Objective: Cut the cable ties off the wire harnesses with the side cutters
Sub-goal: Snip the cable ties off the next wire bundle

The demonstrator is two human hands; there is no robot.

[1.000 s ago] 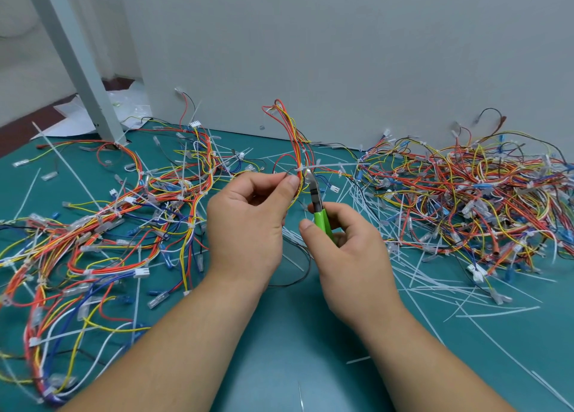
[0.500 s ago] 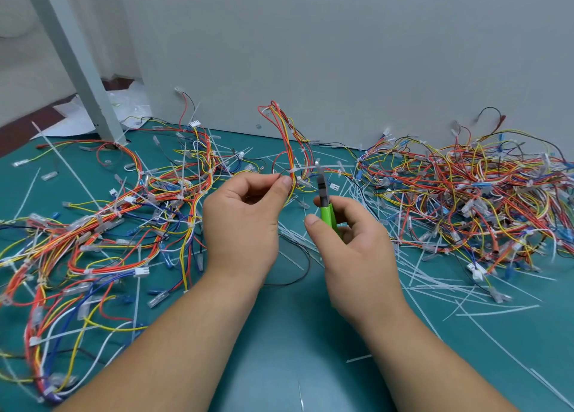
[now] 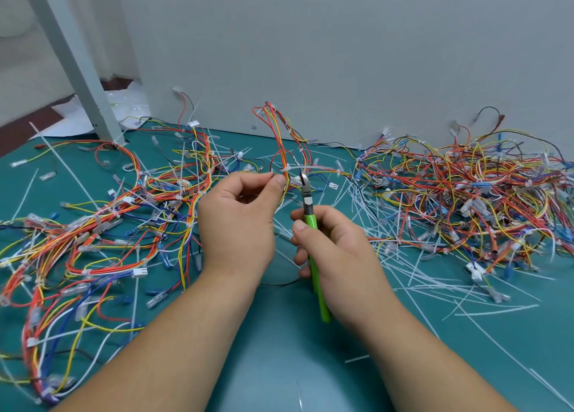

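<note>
My left hand [image 3: 239, 222] pinches a red, orange and yellow wire harness [image 3: 284, 144] that loops up above the mat. A white cable tie [image 3: 302, 168] sticks out sideways from the harness just right of my left thumb. My right hand [image 3: 335, 250] grips the green-handled side cutters [image 3: 312, 234], held upright. Their metal jaws sit right below the tie's tail, slightly apart.
A green mat [image 3: 279, 365] covers the table. Tied harnesses [image 3: 93, 240] sprawl at the left, a dense tangle of harnesses [image 3: 466, 200] at the right. Several cut white ties [image 3: 419, 275] litter the mat. A grey wall [image 3: 341, 54] stands behind, a grey post [image 3: 77, 63] at the back left.
My right hand drew the cutters away from the harness to the right, then brought the jaws back up under the tie. My left hand kept its pinch and shifted slightly left.
</note>
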